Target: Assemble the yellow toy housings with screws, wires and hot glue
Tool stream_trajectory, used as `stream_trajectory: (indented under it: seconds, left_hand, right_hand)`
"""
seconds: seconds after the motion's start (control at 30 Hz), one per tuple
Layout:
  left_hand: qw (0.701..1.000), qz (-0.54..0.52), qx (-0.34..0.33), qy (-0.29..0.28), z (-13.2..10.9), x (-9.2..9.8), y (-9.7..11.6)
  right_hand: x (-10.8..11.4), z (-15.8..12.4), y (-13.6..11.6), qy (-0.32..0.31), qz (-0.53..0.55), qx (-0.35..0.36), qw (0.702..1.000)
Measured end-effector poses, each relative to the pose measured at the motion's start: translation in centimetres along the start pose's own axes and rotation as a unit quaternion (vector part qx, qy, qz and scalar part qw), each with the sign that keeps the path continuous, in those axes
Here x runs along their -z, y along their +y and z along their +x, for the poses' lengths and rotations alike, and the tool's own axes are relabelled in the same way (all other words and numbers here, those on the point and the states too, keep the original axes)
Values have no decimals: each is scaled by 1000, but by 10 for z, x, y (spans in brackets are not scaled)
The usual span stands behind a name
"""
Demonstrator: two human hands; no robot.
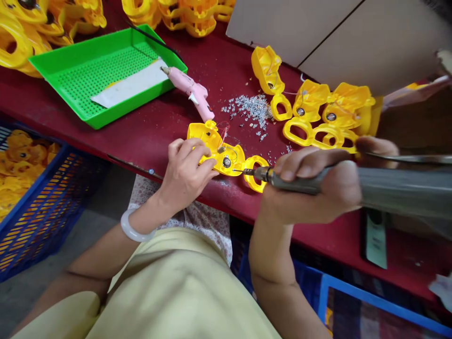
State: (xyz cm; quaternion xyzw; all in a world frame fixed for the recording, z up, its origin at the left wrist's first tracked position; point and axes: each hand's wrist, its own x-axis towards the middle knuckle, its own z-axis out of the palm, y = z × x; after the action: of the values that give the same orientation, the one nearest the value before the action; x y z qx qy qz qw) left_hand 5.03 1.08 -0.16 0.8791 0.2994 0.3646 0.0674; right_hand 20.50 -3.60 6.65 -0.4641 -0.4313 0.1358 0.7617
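Observation:
My left hand (185, 174) presses on a yellow plastic casing (208, 141) that has a round metal part and thin wires on it. A yellow plastic ring frame (254, 182) lies against the casing's right end. My right hand (310, 188) grips a grey electric screwdriver (300, 181), its metal bit just by the ring frame. A pile of small silver screws (249, 108) lies beyond the casing, next to a pink glue gun (190, 89). Further yellow casings and rings (328, 113) lie to the right.
The dark red workbench (141, 141) holds a green perforated tray (102, 80) with a white strip inside. Heaps of yellow parts (21, 37) lie at the far edge. A blue crate (38, 207) of yellow parts stands on the floor at left. A large pale board (318, 33) stands at far right.

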Motion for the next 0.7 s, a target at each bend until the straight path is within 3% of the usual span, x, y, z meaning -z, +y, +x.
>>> stream_trajectory:
  seconds: [0.1,0.2,0.53,0.7]
  left_hand:
    - [1000,14,-12,5,-1,-7,-3]
    - [1000,18,-17,15,-3,-10,-3]
    - [1000,-14,-11,13,-4,-13,-6]
    - [999,-25,-13,18,-5,-16,-8]
  right_hand:
    - [-8,0,18,42,20,110,993]
    - [-11,-2,26,17,20,101,994]
    - [-9,-5,28,22,-7,55,998]
    - [-7,-7,32,4,22,66,998]
